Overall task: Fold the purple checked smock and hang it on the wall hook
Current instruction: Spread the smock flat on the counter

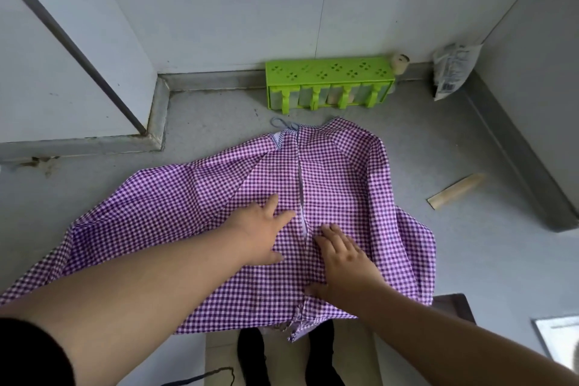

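Lying spread flat on the grey counter [470,260], the purple checked smock [338,172] runs its long axis from collar (far end) to hem at the near edge. Both hands press it with fingers straight, gripping nothing: left hand [263,229] and right hand [344,257] flank the centre opening. Its unfolded sleeve stretches away leftward, so I judge the left hand better placed to fold it in.

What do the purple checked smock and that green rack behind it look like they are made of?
The smock looks like thin woven cloth, perhaps coated: it creases sharply and has a slight sheen. The green rack looks like moulded plastic: uniform bright colour, smooth faces and cut-out patterns.
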